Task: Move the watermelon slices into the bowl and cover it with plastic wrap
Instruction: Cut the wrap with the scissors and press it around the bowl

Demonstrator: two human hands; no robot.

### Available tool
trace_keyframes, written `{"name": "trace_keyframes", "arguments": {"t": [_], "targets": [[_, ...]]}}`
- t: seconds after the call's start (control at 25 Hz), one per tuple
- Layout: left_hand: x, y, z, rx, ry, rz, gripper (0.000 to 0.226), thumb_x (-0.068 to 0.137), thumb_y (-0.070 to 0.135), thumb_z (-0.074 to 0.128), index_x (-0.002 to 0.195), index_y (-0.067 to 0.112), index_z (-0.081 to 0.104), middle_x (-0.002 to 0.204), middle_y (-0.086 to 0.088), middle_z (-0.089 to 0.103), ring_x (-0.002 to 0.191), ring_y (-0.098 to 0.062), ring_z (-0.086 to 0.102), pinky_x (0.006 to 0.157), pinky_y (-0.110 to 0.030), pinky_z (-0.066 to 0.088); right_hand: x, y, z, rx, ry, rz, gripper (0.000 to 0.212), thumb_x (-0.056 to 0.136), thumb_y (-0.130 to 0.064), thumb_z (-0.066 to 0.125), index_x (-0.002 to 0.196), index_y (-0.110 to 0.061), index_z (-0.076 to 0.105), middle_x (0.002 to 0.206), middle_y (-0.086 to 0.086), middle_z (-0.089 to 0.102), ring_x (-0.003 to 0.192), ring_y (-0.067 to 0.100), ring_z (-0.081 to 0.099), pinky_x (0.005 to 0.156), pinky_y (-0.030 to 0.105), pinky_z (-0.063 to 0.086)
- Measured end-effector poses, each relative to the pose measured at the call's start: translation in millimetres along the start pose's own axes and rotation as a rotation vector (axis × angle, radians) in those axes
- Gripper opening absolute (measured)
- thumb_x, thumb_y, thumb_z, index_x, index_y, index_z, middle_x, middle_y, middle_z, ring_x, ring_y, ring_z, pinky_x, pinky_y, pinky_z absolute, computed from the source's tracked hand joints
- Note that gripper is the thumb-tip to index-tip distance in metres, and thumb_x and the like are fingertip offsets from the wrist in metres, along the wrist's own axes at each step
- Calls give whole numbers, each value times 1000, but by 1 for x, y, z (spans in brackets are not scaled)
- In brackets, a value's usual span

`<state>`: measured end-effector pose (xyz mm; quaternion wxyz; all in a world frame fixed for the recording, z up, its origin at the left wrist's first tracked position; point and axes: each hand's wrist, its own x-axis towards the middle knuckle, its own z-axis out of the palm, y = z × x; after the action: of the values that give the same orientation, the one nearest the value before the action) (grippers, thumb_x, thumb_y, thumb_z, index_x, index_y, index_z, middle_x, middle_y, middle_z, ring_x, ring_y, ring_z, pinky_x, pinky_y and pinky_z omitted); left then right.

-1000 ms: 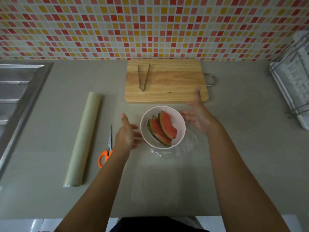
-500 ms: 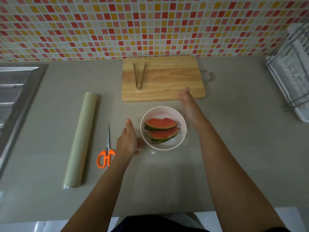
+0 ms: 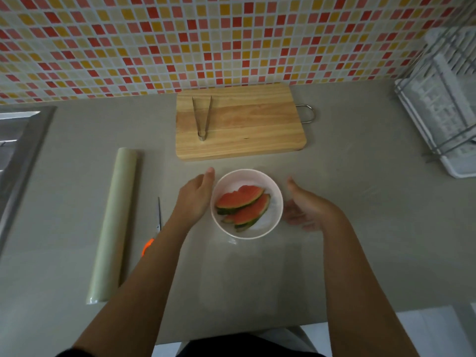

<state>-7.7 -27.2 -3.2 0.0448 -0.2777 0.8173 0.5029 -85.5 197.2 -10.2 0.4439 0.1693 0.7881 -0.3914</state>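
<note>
- A white bowl (image 3: pixel 269 182) stood on the grey worktop (image 3: pixel 360 228) at the centre of the frame, with two watermelon slices (image 3: pixel 240 203) in it.
- The left hand (image 3: pixel 197 199) lay along the bowl's left side with straight fingers. The right hand (image 3: pixel 306 210) was spread just right of the bowl, palm towards it and slightly blurred.
- A cutting board (image 3: pixel 247 130) carrying metal tongs (image 3: pixel 201 117) lay above the bowl.
- A plastic wrap roll (image 3: pixel 114 222) and orange-handled scissors (image 3: pixel 159 217) lay at the left.
</note>
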Motion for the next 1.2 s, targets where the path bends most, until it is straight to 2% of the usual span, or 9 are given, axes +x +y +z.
{"name": "trace_keyframes", "arguments": {"t": [0.12, 0.28, 0.44, 0.56, 0.64, 0.76, 0.96, 1.08, 1.2], "targets": [[21, 16, 1, -54, -262, -5, 67, 97, 57, 14, 103, 24, 72, 106, -5, 70, 100, -23, 64, 97, -46, 47, 6, 4, 8, 166, -34, -35, 50, 83, -64, 41, 72, -22, 64, 63, -7, 64, 71, 12, 59, 69, 31, 42], [3, -13, 0, -101, -182, -105, 67, 95, 61, 15, 81, 30, 72, 92, -5, 73, 90, -24, 67, 86, -40, 53, 16, -13, 19, 373, 88, -182, 36, 87, -44, 50, 62, -19, 57, 61, -3, 55, 60, 15, 52, 70, 32, 47], [20, -8, 1, 44, -142, -143, 71, 93, 64, 12, 69, 28, 69, 82, -2, 68, 82, -22, 63, 80, -35, 45, 31, -16, 20, 351, 169, -228, 58, 87, -61, 33, 68, -16, 63, 77, 3, 69, 75, 21, 65, 80, 38, 52], [42, 6, 2, 1, -301, -136, 63, 91, 64, 34, 54, 19, 61, 62, 1, 63, 64, -18, 59, 70, -31, 43, 29, -2, 21, 241, -23, -146, 68, 79, -73, 33, 60, -21, 72, 62, -6, 72, 60, 9, 69, 64, 26, 52], [48, 8, 1, -108, -397, -144, 45, 90, 49, 52, 62, 16, 62, 63, -1, 63, 65, -18, 58, 68, -29, 44, 28, -3, 27, 294, -46, -189, 52, 84, -59, 45, 57, -23, 72, 55, -9, 69, 56, 11, 67, 60, 25, 50], [51, 6, 4, -300, -365, -149, 36, 95, 32, 53, 64, 14, 59, 60, 0, 59, 58, -15, 54, 59, -25, 45, 29, -10, 36, 420, 10, -236, 45, 92, -42, 44, 57, -17, 57, 48, -5, 58, 54, 17, 54, 60, 29, 43], [48, 4, 12, -272, -242, -113, 42, 100, 36, 40, 69, 12, 54, 62, -4, 55, 56, -16, 52, 54, -24, 45, 30, -21, 50, 494, 254, -289, 44, 97, -41, 31, 67, -18, 55, 65, 1, 58, 58, 15, 55, 54, 25, 41], [45, 0, 5, -450, -299, -273, 62, 98, 53, 31, 68, 10, 66, 60, -4, 64, 58, -16, 62, 57, -24, 51, 26, -14, 46, 621, 73, -181, 69, 92, -59, 20, 83, -13, 70, 84, 10, 72, 79, 23, 68, 75, 31, 51], [40, -4, 2, -401, -325, -245, 60, 95, 53, 38, 58, 16, 68, 58, -1, 65, 58, -17, 63, 60, -26, 51, 21, 5, 43, 448, 88, -222, 55, 84, -56, 38, 85, -12, 71, 91, 9, 74, 87, 25, 69, 82, 38, 51]]}}
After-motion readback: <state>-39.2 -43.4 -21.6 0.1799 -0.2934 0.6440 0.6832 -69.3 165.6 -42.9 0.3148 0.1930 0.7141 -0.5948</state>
